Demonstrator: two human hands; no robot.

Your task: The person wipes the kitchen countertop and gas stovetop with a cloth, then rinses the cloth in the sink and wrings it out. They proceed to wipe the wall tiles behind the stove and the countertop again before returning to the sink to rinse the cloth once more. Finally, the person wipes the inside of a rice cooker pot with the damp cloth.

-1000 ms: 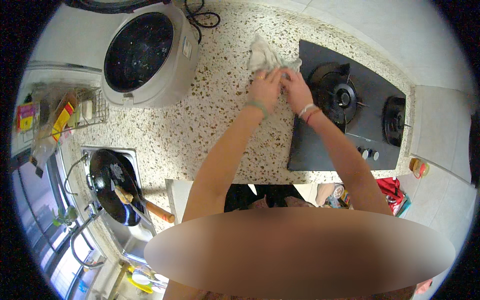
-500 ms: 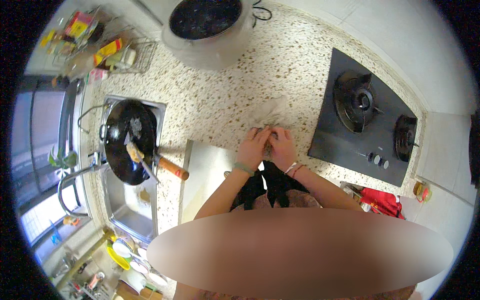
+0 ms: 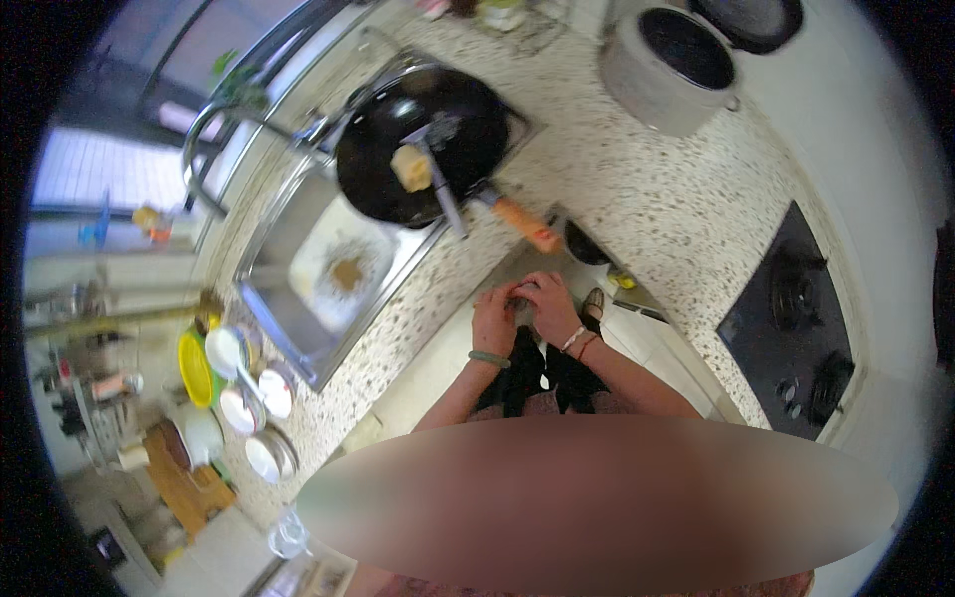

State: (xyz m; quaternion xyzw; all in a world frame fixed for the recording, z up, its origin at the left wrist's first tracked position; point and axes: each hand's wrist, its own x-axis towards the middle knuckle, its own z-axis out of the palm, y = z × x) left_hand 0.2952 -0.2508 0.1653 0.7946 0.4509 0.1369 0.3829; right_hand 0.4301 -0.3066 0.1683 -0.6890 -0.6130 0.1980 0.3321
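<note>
My left hand [image 3: 494, 316] and my right hand [image 3: 550, 303] are held close together in front of my body, over the gap beside the counter. Their fingers curl inward and meet at the tips. Whatever lies between them is hidden by the fingers and blurred. Ahead and to the left, a black wok [image 3: 438, 119] rests across the sink, its wooden handle [image 3: 527, 225] pointing toward my hands. A metal spatula [image 3: 445, 194] lies in the wok, with a pale yellow lump [image 3: 411, 168] against it.
The steel sink [image 3: 261, 289] has a curved faucet [image 3: 191, 159]. Bowls [image 3: 269, 456] and a yellow dish [image 3: 195, 368] stand at the left. A grey pot-shaped cooker [image 3: 652, 85] with raised lid sits at the far right, and a black gas hob [image 3: 786, 318] at the right.
My view and body have turned left toward the sink. Both hands, still together, have come away from the counter's edge by the hob. The pale cloth on the counter is no longer seen.
</note>
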